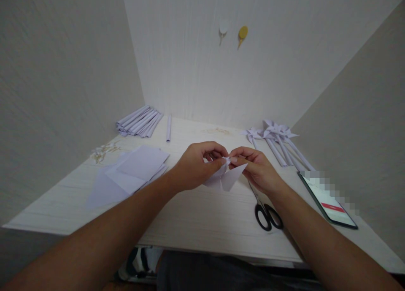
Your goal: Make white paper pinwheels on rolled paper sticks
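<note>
Both hands meet over the middle of the table, closed on one folded white paper pinwheel (232, 178). My left hand (200, 164) pinches its centre from the left, fingers curled together. From the other side my right hand (257, 166) grips the same spot between thumb and fingers. Loose paper blades hang below the fingertips. Whether a small fastener sits at the centre is hidden by the fingers. Black-handled scissors (267, 217) lie on the table below my right hand, their blades partly covered by it.
Paper sheets (136, 166) lie at left, near a pile of small thin pieces (104, 150). Behind are rolled paper tubes (139, 121) and a single tube (168, 128). Finished paper pinwheels on sticks (278, 132) and a phone (329, 200) lie at right. Walls enclose the table (190, 223).
</note>
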`<action>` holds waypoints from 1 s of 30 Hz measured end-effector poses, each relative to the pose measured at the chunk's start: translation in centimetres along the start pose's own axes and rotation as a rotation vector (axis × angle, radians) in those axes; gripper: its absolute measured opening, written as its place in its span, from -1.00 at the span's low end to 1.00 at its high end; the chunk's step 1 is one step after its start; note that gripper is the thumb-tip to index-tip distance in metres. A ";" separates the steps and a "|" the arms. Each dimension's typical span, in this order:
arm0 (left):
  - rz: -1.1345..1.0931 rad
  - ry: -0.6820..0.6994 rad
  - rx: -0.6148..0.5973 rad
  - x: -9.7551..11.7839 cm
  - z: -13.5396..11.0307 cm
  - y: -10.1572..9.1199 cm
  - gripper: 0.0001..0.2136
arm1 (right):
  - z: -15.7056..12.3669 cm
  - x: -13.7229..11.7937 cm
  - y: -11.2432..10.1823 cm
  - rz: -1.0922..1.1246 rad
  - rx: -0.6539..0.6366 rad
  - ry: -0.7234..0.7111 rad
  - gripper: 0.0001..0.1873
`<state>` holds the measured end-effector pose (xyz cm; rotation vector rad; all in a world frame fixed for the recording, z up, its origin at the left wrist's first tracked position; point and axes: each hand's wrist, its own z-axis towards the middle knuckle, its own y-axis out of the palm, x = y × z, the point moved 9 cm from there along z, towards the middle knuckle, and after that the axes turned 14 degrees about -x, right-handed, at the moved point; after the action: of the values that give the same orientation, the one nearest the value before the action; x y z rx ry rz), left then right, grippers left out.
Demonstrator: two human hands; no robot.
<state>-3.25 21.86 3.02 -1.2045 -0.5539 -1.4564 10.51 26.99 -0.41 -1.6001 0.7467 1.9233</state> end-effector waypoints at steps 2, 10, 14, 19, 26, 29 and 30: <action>-0.052 -0.028 -0.003 -0.3 0.0 0.0 -0.91 | 0.0 -0.1 0.1 -0.011 -0.010 0.001 -0.78; -0.175 -0.035 0.017 -0.4 0.2 0.1 -0.90 | -0.1 0.0 0.3 0.006 -0.027 0.002 -0.80; -0.182 -0.040 0.011 -0.6 0.3 0.0 -0.91 | 0.0 0.1 -0.1 0.002 -0.009 -0.008 -0.80; -0.140 -0.065 0.018 -0.8 0.1 -0.2 -0.89 | 0.0 0.1 -1.0 -0.066 0.034 -0.033 -0.80; 0.047 -0.069 0.029 -0.3 0.1 -0.6 -0.90 | 0.0 -0.4 -0.9 -0.083 0.025 -0.054 -0.82; 0.082 -0.045 0.020 -0.2 0.2 -0.5 -0.90 | 0.0 -0.6 -0.7 -0.079 0.014 -0.059 -0.82; 0.084 -0.033 0.021 -0.2 0.2 -0.5 -0.89 | 0.0 -0.6 -0.6 -0.082 0.013 -0.061 -0.82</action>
<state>-3.69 22.24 3.08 -1.2225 -0.5335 -1.3588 11.05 27.39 0.13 -1.5334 0.6575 1.8955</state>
